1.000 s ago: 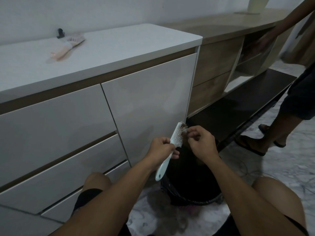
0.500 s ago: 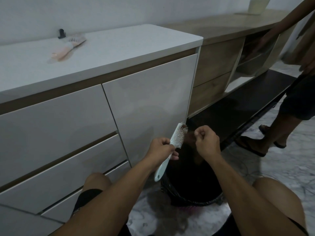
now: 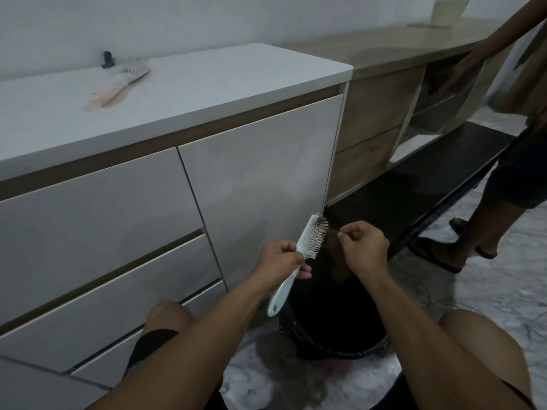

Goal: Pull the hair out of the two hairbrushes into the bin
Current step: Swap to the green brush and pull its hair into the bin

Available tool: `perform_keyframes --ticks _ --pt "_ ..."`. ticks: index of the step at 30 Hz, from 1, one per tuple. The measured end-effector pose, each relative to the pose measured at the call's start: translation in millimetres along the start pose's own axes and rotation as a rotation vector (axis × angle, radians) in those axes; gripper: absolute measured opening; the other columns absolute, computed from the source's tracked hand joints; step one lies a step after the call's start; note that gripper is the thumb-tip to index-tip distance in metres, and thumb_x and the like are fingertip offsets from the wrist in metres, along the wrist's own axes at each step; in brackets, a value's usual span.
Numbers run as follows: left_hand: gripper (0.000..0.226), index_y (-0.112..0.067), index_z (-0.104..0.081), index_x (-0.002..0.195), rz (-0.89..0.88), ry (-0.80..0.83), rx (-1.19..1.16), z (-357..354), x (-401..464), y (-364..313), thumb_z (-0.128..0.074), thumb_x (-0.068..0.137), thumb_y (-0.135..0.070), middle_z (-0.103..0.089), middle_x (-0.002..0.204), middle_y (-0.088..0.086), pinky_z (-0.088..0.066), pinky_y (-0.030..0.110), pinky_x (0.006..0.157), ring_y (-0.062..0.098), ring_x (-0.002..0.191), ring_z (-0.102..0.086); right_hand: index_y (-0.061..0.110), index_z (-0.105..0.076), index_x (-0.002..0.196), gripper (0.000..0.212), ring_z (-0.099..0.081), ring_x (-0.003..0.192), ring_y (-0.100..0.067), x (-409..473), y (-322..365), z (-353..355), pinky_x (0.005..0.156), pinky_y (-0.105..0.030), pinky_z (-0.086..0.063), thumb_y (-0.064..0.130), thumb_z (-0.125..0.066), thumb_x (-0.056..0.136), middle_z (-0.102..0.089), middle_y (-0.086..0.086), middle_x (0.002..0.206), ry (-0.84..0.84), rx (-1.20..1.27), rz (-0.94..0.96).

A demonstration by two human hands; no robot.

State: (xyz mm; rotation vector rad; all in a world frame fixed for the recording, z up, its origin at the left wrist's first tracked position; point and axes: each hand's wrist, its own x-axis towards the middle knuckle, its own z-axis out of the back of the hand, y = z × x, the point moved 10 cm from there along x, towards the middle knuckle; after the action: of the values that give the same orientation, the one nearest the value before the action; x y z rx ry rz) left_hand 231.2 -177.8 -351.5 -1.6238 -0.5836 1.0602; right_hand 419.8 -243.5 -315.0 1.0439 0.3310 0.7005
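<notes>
My left hand [image 3: 281, 263] grips the handle of a pale green hairbrush [image 3: 306, 245], held upright over a black-lined bin [image 3: 340, 344] on the floor. A small tuft of brown hair clings near the top bristles. My right hand [image 3: 365, 250] is just right of the brush head, fingers pinched on thin strands of hair pulled from the bristles. Brown hair hangs below that hand above the bin's mouth. A second, pink hairbrush [image 3: 118, 82] lies on the white cabinet top [image 3: 222, 81] at the far left.
White drawers [image 3: 103, 232] and a cabinet door stand directly ahead. A wooden shelf unit [image 3: 381, 113] runs to the right, and another person's legs [image 3: 488, 220] in sandals stand there on the marble floor. A small black object [image 3: 107, 59] sits by the wall.
My right hand has drawn away from the bristles to the right, pulling hair off the brush, then settled a little lower. The left hand and brush stay nearly still.
</notes>
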Motion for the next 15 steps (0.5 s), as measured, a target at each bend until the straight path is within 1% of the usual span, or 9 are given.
perform_keyframes --ticks 2,4,6,8,9,12,14,15 --pt "0.012 0.004 -0.060 0.082 -0.001 0.003 -0.006 -1 0 0 -0.052 0.084 0.012 -0.062 0.073 0.021 -0.061 0.031 0.059 0.022 0.060 -0.066 0.018 -0.071 0.096 0.011 -0.067 0.085 -0.011 0 1 -4 0.066 -0.013 -0.043 0.011 -0.068 0.088 -0.067 0.007 0.081 0.031 0.033 0.007" --pt "0.013 0.004 -0.059 0.081 -0.002 0.006 -0.020 -3 -1 -1 -0.050 0.084 0.013 -0.061 0.072 0.020 -0.062 0.032 0.059 0.023 0.060 -0.066 0.019 -0.071 0.102 0.014 -0.067 0.085 -0.008 -4 5 -12 0.072 -0.020 -0.048 0.019 -0.069 0.088 -0.069 0.011 0.082 0.096 0.086 0.030" --pt "0.015 0.003 -0.059 0.080 -0.004 0.015 -0.023 -6 -1 -2 -0.050 0.084 0.014 -0.060 0.072 0.020 -0.061 0.032 0.058 0.022 0.058 -0.066 0.019 -0.073 0.101 0.017 -0.068 0.083 -0.004 -8 9 -17 0.076 -0.022 -0.052 0.024 -0.074 0.085 -0.071 0.011 0.083 0.126 0.113 0.064" --pt "0.016 0.003 -0.059 0.078 -0.005 0.016 -0.021 -6 -1 -3 -0.050 0.083 0.015 -0.060 0.071 0.020 -0.061 0.031 0.057 0.022 0.057 -0.066 0.017 -0.075 0.093 0.011 -0.066 0.076 0.001 -7 9 -15 0.076 -0.020 -0.053 0.019 -0.076 0.083 -0.070 0.012 0.077 0.103 0.084 0.075" --pt "0.016 0.003 -0.060 0.078 -0.004 0.013 -0.017 -6 -1 -3 -0.050 0.083 0.015 -0.060 0.071 0.020 -0.061 0.031 0.056 0.022 0.057 -0.065 0.018 -0.075 0.090 0.007 -0.065 0.073 0.001 -6 7 -12 0.075 -0.022 -0.054 0.016 -0.076 0.083 -0.069 0.013 0.074 0.079 0.064 0.062" --pt "0.016 0.003 -0.060 0.078 0.000 0.018 0.007 -6 -1 0 -0.050 0.082 0.015 -0.061 0.071 0.019 -0.062 0.032 0.057 0.022 0.057 -0.066 0.020 -0.072 0.083 0.008 -0.066 0.073 -0.008 -2 3 2 0.075 -0.027 -0.054 0.012 -0.073 0.084 -0.066 0.010 0.071 -0.025 0.043 0.015" --pt "0.017 0.002 -0.061 0.078 0.001 0.021 0.019 -6 0 1 -0.050 0.081 0.015 -0.062 0.070 0.019 -0.062 0.034 0.059 0.022 0.056 -0.066 0.020 -0.069 0.087 0.010 -0.066 0.078 -0.012 -2 3 5 0.073 -0.023 -0.052 0.010 -0.070 0.086 -0.067 0.007 0.076 -0.046 0.055 0.021" --pt "0.017 0.002 -0.060 0.078 0.002 0.021 0.025 -6 0 2 -0.050 0.081 0.015 -0.062 0.070 0.019 -0.062 0.034 0.058 0.021 0.055 -0.066 0.020 -0.069 0.093 0.012 -0.066 0.082 -0.012 -2 4 2 0.073 -0.020 -0.049 0.010 -0.069 0.087 -0.067 0.006 0.082 -0.027 0.062 0.032"
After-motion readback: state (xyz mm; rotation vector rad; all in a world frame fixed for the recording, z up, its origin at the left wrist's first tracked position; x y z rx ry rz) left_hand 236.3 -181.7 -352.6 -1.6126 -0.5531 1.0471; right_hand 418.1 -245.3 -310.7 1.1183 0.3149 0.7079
